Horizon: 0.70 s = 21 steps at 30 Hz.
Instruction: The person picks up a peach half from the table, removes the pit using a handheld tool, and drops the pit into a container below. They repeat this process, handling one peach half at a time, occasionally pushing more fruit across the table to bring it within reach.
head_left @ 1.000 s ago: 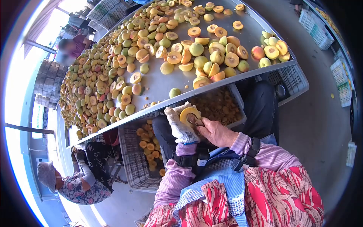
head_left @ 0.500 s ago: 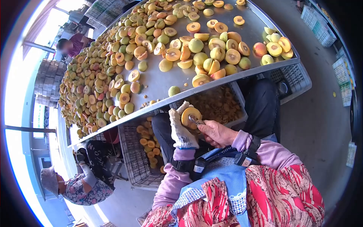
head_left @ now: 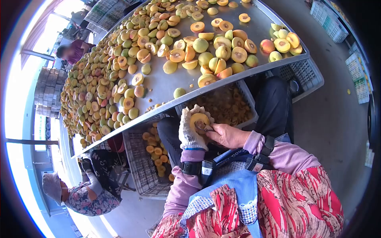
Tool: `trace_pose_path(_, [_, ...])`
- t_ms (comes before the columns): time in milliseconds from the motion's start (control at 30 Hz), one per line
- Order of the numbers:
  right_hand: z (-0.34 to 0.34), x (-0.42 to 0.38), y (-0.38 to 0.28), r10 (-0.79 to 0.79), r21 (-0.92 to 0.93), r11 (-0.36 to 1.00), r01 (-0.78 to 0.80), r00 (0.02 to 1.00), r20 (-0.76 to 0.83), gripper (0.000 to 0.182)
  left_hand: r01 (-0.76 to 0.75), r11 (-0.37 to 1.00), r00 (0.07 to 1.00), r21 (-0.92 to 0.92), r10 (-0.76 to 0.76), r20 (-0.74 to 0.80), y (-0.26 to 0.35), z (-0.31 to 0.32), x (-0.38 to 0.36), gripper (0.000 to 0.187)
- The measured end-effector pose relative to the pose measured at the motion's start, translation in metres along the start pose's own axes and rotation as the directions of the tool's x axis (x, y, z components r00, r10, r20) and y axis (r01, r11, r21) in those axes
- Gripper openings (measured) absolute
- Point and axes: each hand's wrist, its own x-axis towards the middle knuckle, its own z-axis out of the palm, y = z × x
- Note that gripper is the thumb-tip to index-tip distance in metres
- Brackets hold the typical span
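Left grip (head_left: 191, 131), gloved in white knit, closed around a peach half (head_left: 199, 121), cut face up and turned toward the camera, pit showing dark at the middle. Right grip (head_left: 227, 135), bare, closed on a small tool (head_left: 207, 127) whose tip sits in the pit hollow; too small to tell more of the tool. Both hands held together just below the near edge of the desk (head_left: 166, 89), above the lap.

Directly behind the hands, under the desk edge, a pit crate (head_left: 228, 105) filled with brown stones. To the left of it and lower, a second crate (head_left: 143, 166) holding a scatter of orange pitted halves (head_left: 155, 152). Farther right, beside the dark trouser leg, a third, pale crate (head_left: 303, 75).

On the steel desk, a broad heap of peaches (head_left: 107, 83), whole and halved, thickest toward the left and far side. Nearer, a looser cluster of halves and green-yellow whole fruit around the middle (head_left: 216, 53). At the right corner, a small separate group (head_left: 281, 41). One lone green peach (head_left: 179, 92) close to the near edge.

Lower left, another person (head_left: 79, 190) in a hat and flowered sleeves, seated by the desk. Upper left, a second person (head_left: 73, 51) in a purple top at the far side. Stacked crates (head_left: 47, 87) against the bright left wall.
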Motion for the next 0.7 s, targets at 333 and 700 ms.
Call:
trace_pose_path(333, [-0.020,-0.005,-0.057,0.554,0.215,0.691,-0.690,0.697,0.456,0.032,-0.765,0.021,0.589,0.643,0.425,0.687,0.019,-0.002,-0.019,0.011])
trace_pose_path(700, [-0.026,-0.022,-0.012,0.237,0.622,0.228,-0.749,0.662,0.711,0.037,0.121,0.989,0.979,0.084,-0.133,0.157,-0.005,0.003,-0.017,0.036])
